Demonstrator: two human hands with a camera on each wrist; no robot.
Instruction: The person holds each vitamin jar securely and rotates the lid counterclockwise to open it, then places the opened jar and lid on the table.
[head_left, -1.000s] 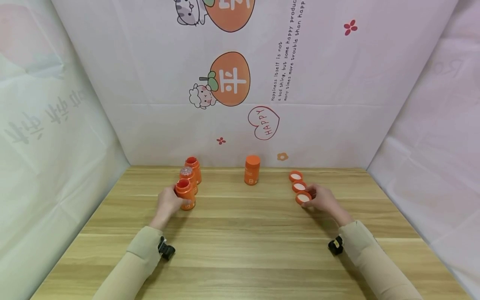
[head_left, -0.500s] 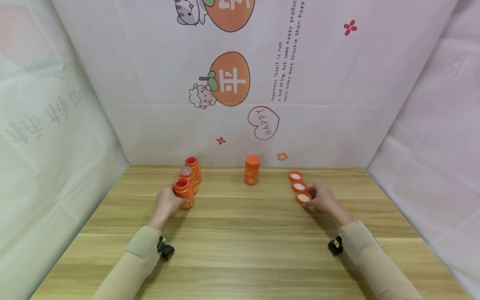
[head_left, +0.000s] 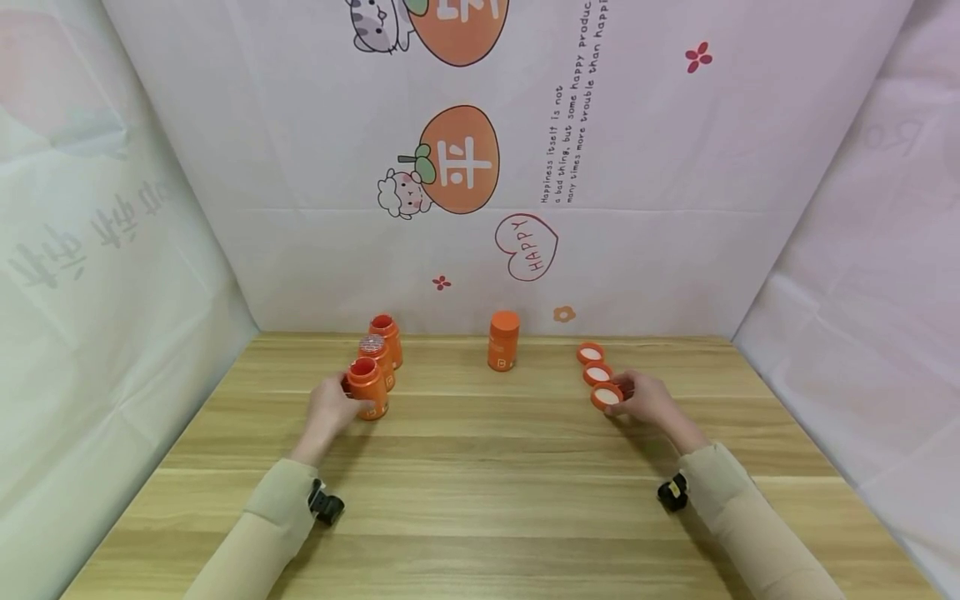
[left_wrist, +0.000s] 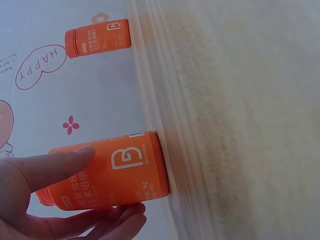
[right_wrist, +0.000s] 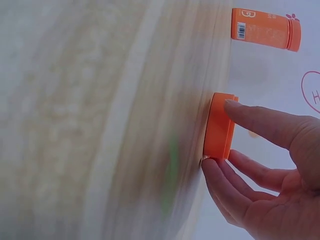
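Three uncapped orange pill bottles stand in a row at the left in the head view. My left hand (head_left: pixel 332 407) has its thumb and fingers around the nearest bottle (head_left: pixel 368 392), which stands upright on the table. Behind it are a bottle with a silvery top (head_left: pixel 374 360) and an open-mouthed one (head_left: pixel 386 337). At the right, three orange caps lie in a row with their white insides up. My right hand (head_left: pixel 647 397) pinches the nearest cap (head_left: pixel 606 397) by its edges; the middle cap (head_left: pixel 597 374) and farthest cap (head_left: pixel 590 353) lie just beyond.
A capped orange bottle (head_left: pixel 503 342) stands at the back middle of the wooden table (head_left: pixel 480 500), close to the printed white backdrop (head_left: pixel 315 250). White cloth sides (head_left: pixel 847 275) rise to the left and right.
My left hand has shifted slightly left at the nearest bottle, after that bottle itself moved a touch left. The right hand stays at the nearest cap.
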